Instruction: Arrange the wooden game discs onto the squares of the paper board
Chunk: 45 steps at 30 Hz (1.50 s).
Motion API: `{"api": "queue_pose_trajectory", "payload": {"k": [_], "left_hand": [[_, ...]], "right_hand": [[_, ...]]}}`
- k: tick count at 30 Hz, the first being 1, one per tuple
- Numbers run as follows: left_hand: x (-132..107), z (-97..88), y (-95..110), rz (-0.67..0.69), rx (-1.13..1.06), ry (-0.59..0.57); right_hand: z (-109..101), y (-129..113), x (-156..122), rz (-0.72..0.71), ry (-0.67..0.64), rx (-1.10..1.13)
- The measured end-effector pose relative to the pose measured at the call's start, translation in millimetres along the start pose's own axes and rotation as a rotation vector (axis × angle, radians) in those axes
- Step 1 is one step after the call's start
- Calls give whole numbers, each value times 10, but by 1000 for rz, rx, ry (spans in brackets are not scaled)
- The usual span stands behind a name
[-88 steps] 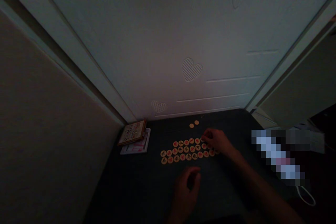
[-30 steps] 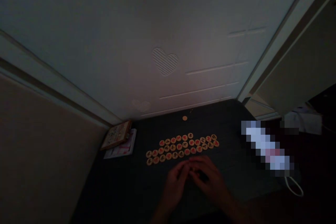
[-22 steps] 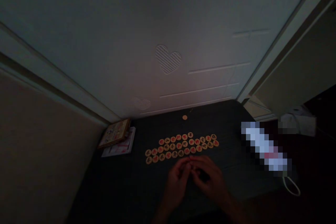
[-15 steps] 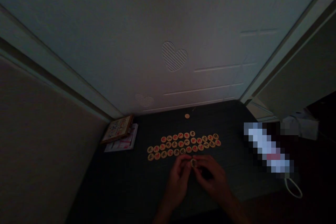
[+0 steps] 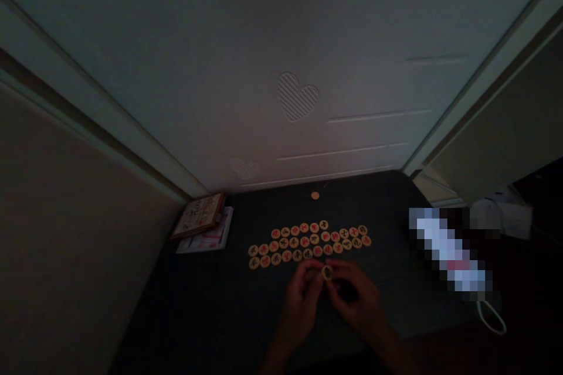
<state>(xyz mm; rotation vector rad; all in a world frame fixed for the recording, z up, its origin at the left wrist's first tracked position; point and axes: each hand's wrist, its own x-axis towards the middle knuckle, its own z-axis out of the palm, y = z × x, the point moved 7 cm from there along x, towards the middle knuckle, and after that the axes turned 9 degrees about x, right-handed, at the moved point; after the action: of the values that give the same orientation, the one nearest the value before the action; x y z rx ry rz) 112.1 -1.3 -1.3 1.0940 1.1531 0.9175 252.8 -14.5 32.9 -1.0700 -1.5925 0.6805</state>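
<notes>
The left hand [image 5: 302, 300] and right hand [image 5: 357, 294] pinch 1 disc [image 5: 326, 272] between them, near side of 3 rows [image 5: 305, 242]. If the pinch slips, it could drop and knock the rows crooked. Far back lies 1 plain disc [image 5: 315, 195].

In my head view, the left hand [image 5: 303, 293] and right hand [image 5: 357, 294] hold a round game piece [image 5: 326, 272] between their fingertips, its dark mark showing. Just beyond, on the dark desk [image 5: 281, 209], pieces with red or black marks [image 5: 305, 242] lie in three rows. I see one plain disc [image 5: 315, 195] farther back, and a flat box [image 5: 200, 215] partly over a booklet [image 5: 206, 241].
</notes>
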Motion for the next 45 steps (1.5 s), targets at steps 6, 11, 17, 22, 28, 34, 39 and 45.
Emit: {"api": "queue_pose_trajectory", "payload": {"k": [6,11,17,22,28,34,39,45], "left_hand": [[6,-11,-10,2,10,16],[17,9,-4,0,-85,20],[19,24,-5,1,-115,27],[17,22,-17,14,-118,16],[18,19,-77,33,-111,6],[20,18,-75,22,-110,7],[12,18,-19,5,-85,16],[-53,19,36,10,33,27]], "right_hand": [[-12,42,-3,23,6,-3],[-264,132,262,-4,80,-104],[-461,402,861,29,-75,-224],[-385,607,1137,72,-261,-331],[-255,641,1204,63,-352,-352],[-248,576,1209,45,-368,-355],[-380,339,1022,30,-227,-291],[-331,174,384,119,-123,-104]]}}
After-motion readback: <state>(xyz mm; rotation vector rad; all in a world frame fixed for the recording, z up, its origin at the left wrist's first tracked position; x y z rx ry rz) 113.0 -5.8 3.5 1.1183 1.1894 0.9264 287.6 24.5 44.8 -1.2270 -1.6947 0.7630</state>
